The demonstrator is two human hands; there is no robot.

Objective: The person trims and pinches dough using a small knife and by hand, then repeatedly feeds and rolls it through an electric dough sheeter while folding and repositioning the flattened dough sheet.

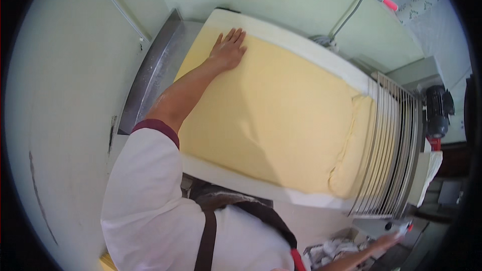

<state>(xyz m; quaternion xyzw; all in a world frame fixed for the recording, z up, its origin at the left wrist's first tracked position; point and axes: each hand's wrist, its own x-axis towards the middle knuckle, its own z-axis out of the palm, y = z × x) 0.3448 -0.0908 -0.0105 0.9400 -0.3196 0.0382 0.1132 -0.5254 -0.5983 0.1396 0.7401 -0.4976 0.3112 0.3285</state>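
A wide sheet of pale yellow dough [281,120] lies on a white belt [266,29], with a wrinkled fold along its right end, which runs under a metal grille [381,140]. My left hand [228,50] lies flat on the upper left of the dough, fingers apart. At the lower right my right hand [389,241] reaches to a small control with a red part [409,228] below the grille; its fingers are small and blurred, so I cannot tell how they are held.
A metal trough [150,75] borders the belt on the left, beside a pale wall [65,120]. A dark motor [438,110] sits right of the grille. A grey hose [346,15] and pink handle [389,4] hang behind. Crumpled pale material [331,251] lies below.
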